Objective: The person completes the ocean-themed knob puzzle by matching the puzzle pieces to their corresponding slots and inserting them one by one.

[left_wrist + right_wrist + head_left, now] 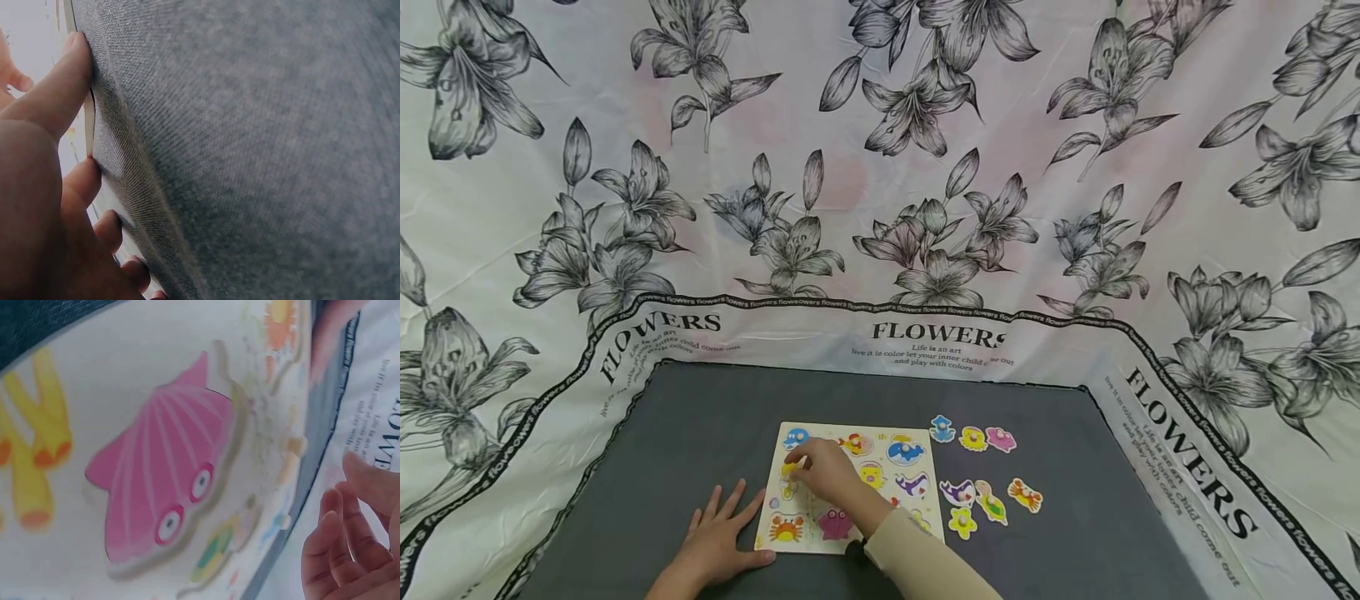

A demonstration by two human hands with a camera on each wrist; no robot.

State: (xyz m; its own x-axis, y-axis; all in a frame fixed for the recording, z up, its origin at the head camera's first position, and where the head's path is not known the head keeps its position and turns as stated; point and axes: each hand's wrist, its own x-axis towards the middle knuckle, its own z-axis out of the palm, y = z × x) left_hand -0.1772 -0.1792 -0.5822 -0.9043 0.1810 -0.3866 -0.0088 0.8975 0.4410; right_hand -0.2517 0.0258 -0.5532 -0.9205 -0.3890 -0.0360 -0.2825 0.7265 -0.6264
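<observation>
My right hand [827,471] reaches over the left side of a pale puzzle board [820,546] with sea-animal pictures. Its bent fingers overlap a small yellow shape [788,470]; I cannot tell whether they pinch it. In the right wrist view, the right hand [353,540] has its thumb close to curled fingers, with no puzzle piece showing between them. My left hand [718,537] lies spread on the dark cloth, thumb close to the board's near left corner. The left wrist view has this hand [47,162] extended by the board's edge. A pink shell-like picture [165,469] lies below the right wrist.
Right of the board lie several knobbed pieces: a blue one [942,429], a pink one [1000,439], a purple whale [957,493], an orange crab [1025,495] and a yellow star [962,523]. A flower-printed sheet [925,342] surrounds the dark tabletop [715,417].
</observation>
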